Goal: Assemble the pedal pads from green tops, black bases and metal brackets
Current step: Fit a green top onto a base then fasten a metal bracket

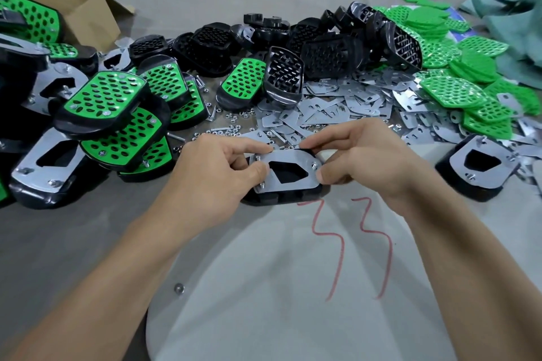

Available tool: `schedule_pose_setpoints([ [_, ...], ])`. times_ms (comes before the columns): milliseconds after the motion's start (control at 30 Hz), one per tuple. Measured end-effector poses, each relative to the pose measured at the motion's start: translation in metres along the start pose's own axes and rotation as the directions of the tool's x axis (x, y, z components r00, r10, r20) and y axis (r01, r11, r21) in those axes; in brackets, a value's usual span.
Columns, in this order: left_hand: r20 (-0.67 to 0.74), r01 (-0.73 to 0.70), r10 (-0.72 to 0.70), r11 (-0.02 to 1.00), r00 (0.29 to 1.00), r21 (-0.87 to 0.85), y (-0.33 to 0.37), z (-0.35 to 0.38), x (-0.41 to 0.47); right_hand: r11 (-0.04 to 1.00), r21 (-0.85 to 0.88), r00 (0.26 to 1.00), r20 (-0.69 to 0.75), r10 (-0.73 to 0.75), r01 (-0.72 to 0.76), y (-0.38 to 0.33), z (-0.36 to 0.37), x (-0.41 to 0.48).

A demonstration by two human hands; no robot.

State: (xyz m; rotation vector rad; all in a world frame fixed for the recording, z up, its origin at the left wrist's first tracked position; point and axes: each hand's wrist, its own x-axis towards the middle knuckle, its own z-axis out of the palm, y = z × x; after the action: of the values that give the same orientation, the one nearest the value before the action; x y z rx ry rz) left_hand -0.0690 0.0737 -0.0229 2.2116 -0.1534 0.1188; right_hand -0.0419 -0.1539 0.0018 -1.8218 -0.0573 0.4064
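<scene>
Two hands work at the near middle of the table [264, 287], just beyond a red scrawl [378, 246] on its cloth. They hold one pad [289, 189] upside down: its black base [272, 199] rests on the table and a metal bracket [305, 159] lies on top, with screw ends [314, 166] poking up through its corner holes. The left hand [217, 173] pinches the bracket's left end, thumb on the plate and fingers [252, 146] curled over the far corner. The right hand [366, 155] grips the right end the same way, thumb at the near edge. I cannot make out any nut on the screws, though they are small to judge.

The main risk, as I read it, is a skewed bracket. If a hole rides on a thread instead of dropping over it, pressing down could bend the plate or push the screw back out through the green top underneath, which is hidden here. Freeing either hand to reach the loose nuts [234, 126] just beyond could let the plate lift off.

Farther back, spare brackets [331, 108], black bases [325, 53] and green tops [454, 91] lie heaped and touching. A careless reach could drag several along or scatter nuts under them.
</scene>
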Motion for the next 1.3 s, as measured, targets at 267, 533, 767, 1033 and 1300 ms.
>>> schedule_pose_setpoints([
  [267, -0.066, -0.016, 0.024, 0.992, 0.998, 0.125, -0.002, 0.001, -0.001, 1.0, -0.018, 0.999, -0.036, -0.012, 0.011, 0.002, 0.002, 0.0],
  [533, -0.042, -0.04, 0.042, 0.998, 0.998, 0.039, -0.003, 0.002, 0.008, 0.881, -0.458, 0.993, 0.048, -0.109, 0.118, -0.003, 0.008, -0.011],
  [767, -0.189, 0.023, -0.011, 0.998, 0.982, 0.061, 0.0, 0.012, 0.01, 0.867, -0.497, 0.964, -0.208, -0.164, 0.04, -0.007, 0.026, -0.016],
  [1033, -0.437, 0.102, -0.067, 0.993, 0.897, 0.056, 0.011, 0.005, 0.004, 0.871, -0.483, 0.909, -0.397, -0.124, -0.092, -0.007, 0.056, -0.014],
  [1300, -0.135, 0.023, 0.017, 0.957, 0.991, 0.291, 0.03, 0.006, -0.024, 0.878, -0.472, 0.911, -0.393, -0.125, -0.083, -0.004, 0.045, -0.006],
])
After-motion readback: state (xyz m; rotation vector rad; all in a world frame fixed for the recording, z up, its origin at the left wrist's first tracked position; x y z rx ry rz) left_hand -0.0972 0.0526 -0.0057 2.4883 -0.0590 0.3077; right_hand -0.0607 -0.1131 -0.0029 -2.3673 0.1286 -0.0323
